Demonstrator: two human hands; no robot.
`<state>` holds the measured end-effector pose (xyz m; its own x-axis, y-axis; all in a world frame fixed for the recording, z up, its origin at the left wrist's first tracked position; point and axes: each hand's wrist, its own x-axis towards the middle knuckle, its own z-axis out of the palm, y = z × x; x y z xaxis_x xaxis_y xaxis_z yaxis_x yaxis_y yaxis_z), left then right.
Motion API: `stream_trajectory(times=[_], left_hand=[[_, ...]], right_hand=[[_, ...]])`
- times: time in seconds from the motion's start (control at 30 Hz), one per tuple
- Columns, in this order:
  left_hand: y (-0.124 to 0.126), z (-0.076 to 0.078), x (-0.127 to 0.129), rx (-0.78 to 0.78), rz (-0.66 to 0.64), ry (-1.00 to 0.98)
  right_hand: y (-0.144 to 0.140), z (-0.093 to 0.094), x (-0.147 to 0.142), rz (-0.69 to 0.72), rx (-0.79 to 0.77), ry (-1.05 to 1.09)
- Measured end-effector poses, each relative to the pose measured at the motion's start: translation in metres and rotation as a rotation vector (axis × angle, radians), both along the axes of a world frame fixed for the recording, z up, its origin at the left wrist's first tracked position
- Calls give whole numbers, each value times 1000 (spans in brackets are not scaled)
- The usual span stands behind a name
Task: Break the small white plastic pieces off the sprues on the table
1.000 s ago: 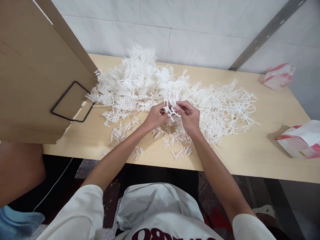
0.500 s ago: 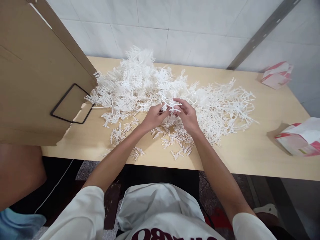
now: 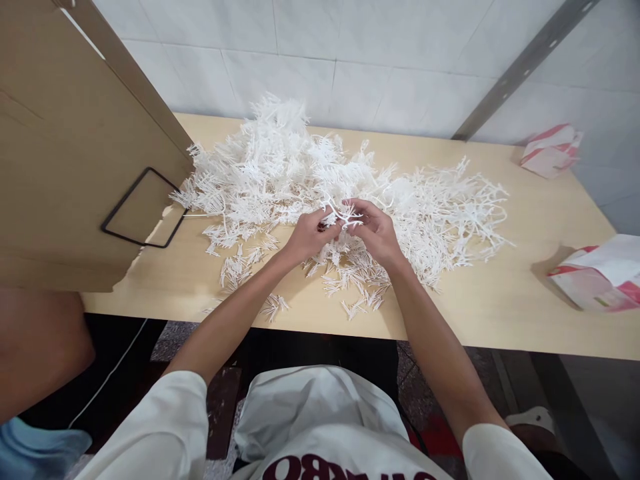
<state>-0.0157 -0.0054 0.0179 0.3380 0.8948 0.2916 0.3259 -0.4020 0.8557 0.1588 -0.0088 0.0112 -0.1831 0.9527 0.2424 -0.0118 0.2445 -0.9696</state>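
since the frame 0.5 s back, both hands have drawn a little closer together and the branched piece between them has tipped slightly, while the heap and the packets lie as they did. left hand [image 3: 306, 235] is curled nearly shut, thumb and fingertips pinching one side of a small white branched plastic sprue [image 3: 343, 215]; right hand [image 3: 376, 230] is likewise closed down on the other side of that same sprue, fingers bent over it, so the piece is held just above the table between the 2 hands, in front of the heap. it looks very light, thin and springy, stiff enough to snap at its joints rather than bend far, and probably a little slick, so a pinch close to the central stem, near a joint, would give the surest hold. just under the hands lies a scatter of small white snapped-off plastic bits [image 3: 350, 283], too many and too small to count. behind and to both sides spreads 1 big heap of tangled white plastic sprues [image 3: 280, 167], also past counting, on 1 pale wooden table [image 3: 500, 313]. to the left stands 1 brown cardboard box flap [image 3: 65, 153] with 1 black rectangular outline on it. at the right are 2 red-and-white paper packets, 1 near [image 3: 600, 277] and 1 far [image 3: 550, 150]. another person's bare arm shows at the lower left edge.
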Motion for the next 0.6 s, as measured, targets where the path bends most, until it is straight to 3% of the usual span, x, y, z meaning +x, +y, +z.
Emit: stream_trajectory(times=[0.3, 0.47, 0.6], left_hand=[[2, -6, 4, -222, -18, -260], [3, -8, 7, -305, 99, -348], [4, -5, 5, -360, 37, -358]], right_hand=[[2, -1, -6, -82, -71, 3], [-1, -1, -10, -121, 62, -9], [-2, -1, -12, -170, 62, 19]])
